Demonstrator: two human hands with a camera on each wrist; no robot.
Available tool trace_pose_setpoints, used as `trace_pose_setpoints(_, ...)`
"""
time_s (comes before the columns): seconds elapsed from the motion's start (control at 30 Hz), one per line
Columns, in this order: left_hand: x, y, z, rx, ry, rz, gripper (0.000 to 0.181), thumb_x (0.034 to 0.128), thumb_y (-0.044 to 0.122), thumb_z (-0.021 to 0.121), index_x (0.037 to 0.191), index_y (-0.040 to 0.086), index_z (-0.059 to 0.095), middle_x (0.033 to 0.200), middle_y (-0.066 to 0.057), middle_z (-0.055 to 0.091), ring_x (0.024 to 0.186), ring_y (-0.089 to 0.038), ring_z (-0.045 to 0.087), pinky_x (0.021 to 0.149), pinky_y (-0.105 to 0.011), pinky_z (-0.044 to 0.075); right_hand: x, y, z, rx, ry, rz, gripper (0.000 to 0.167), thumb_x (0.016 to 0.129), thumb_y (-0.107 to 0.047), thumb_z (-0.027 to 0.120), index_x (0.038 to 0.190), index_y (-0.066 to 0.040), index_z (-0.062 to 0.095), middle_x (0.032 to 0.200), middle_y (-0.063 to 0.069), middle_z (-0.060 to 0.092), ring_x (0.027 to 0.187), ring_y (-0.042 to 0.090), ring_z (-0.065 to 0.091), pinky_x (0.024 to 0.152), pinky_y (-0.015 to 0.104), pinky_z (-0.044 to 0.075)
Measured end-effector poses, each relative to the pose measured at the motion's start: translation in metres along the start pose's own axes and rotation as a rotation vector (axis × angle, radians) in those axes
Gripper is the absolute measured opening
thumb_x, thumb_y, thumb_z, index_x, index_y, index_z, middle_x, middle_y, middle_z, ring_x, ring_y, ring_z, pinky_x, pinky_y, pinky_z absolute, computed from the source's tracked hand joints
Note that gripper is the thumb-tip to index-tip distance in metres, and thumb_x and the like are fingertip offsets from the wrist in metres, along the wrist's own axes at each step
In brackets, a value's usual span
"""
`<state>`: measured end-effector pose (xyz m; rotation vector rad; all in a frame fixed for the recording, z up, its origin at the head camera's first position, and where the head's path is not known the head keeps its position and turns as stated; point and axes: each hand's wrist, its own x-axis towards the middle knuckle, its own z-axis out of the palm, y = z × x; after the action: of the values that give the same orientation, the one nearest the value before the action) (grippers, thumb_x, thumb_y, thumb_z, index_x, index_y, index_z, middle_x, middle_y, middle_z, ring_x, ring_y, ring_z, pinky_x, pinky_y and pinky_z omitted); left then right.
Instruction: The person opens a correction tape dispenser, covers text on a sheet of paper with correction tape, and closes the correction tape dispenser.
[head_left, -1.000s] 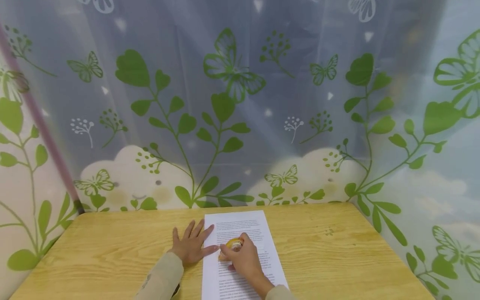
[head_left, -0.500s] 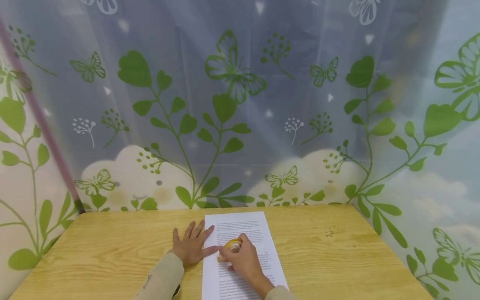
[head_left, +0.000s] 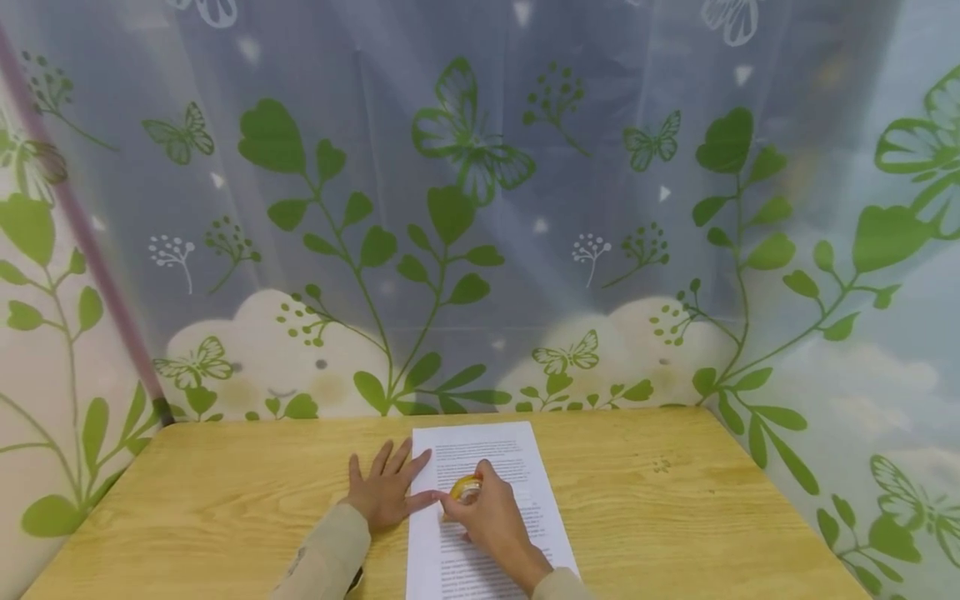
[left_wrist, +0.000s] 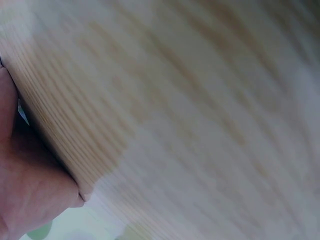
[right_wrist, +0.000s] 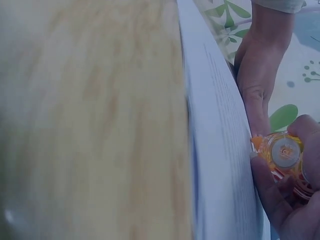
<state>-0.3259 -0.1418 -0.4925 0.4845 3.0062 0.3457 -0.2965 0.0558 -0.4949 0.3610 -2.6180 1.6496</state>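
Note:
A printed sheet of white paper (head_left: 471,435) lies on the wooden table. The right hand (head_left: 495,521) pinches a small orange see-through correction tape (head_left: 467,485) over the left part of the text, its tip down at the page. In the right wrist view the round hub of the correction tape (right_wrist: 286,151) shows between thumb and fingers. The left hand (head_left: 384,493) lies flat with spread fingers across the sheet's left edge, its thumb close to the right hand's fingertips. Only a part of the left hand (left_wrist: 35,185) shows in the left wrist view.
The table (head_left: 660,508) extends to both sides of the sheet. Behind it hangs a printed curtain (head_left: 480,250) with green leaves and butterflies, and more of this cloth closes off both sides.
The right hand and the correction tape have shifted very slightly, and less of the correction tape shows past the fingers. The left hand and the sheet have stayed in place.

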Motion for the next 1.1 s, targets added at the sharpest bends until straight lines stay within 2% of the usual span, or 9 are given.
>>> trace_pose_setpoints(0.33,-0.001,0.003,-0.005,-0.005,0.004,-0.006,0.073,0.0903,0.068,0.040,0.150,0.026,0.033,0.158,-0.008,0.017,0.142,-0.037,0.013,0.099,-0.074,0.001,0.000,0.004,-0.011,0.013,-0.001,0.019,0.041,0.083,-0.025,0.075,0.094,-0.003,0.042,0.066,0.000,0.063,0.048,0.016,0.060,0.043,0.029,0.051)
trace_pose_setpoints(0.6,-0.001,0.003,-0.005,-0.020,0.005,-0.001,0.072,0.0911,0.066,0.042,0.150,0.024,0.034,0.158,-0.009,0.017,0.142,-0.038,0.012,0.100,-0.074,0.001,0.000,0.007,-0.019,0.011,0.005,0.029,0.042,0.083,-0.025,0.075,0.097,-0.003,0.042,0.066,-0.001,0.065,0.046,0.017,0.060,0.042,0.030,0.051)
trace_pose_setpoints(0.87,0.000,0.001,0.000,-0.024,0.009,-0.005,0.073,0.0902,0.067,0.041,0.150,0.025,0.033,0.158,-0.008,0.016,0.142,-0.037,0.011,0.100,-0.073,0.000,-0.002,0.012,-0.026,0.003,-0.003,0.020,0.041,0.085,-0.025,0.074,0.094,-0.003,0.040,0.066,-0.001,0.065,0.046,0.017,0.061,0.043,0.030,0.052)
trace_pose_setpoints(1.1,0.000,0.001,0.000,-0.040,0.005,-0.005,0.073,0.0908,0.066,0.042,0.150,0.025,0.033,0.158,-0.009,0.016,0.142,-0.037,0.011,0.100,-0.073,-0.001,-0.003,0.018,-0.040,0.015,-0.027,0.012,0.041,0.085,-0.025,0.073,0.091,-0.003,0.038,0.068,0.000,0.067,0.047,0.019,0.062,0.044,0.031,0.052)
